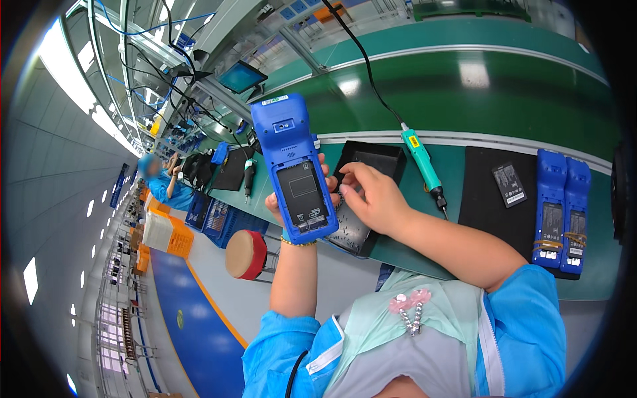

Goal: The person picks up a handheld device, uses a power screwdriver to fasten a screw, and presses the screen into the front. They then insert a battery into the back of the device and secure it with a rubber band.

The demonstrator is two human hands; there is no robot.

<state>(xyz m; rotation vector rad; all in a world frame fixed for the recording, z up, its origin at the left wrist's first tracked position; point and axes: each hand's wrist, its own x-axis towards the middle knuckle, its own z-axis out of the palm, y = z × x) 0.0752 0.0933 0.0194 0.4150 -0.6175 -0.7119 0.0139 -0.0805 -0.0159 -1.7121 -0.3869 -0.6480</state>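
My left hand (326, 178) grips a blue handheld device (289, 142), raised with its back facing me. Its black battery compartment (303, 192) is uncovered, showing printed outlines inside. My right hand (378, 199) is just right of the device, above a black tray (371, 159) of small loose screws. Its fingers are curled with thumb and forefinger tips apart, and nothing shows between them. A loose black battery (509, 185) lies on the black mat (481, 219) at the right. Two similar blue devices (551, 176) lie side by side there, with rubber bands round their lower ends.
A green electric screwdriver (423, 162) hangs on a black cable beside the tray. Another screwdriver (249, 176) is farther left. A round stool (246, 255) stands left of the bench, near a blue crate (229, 222). Farther off sits a person in blue (169, 189).
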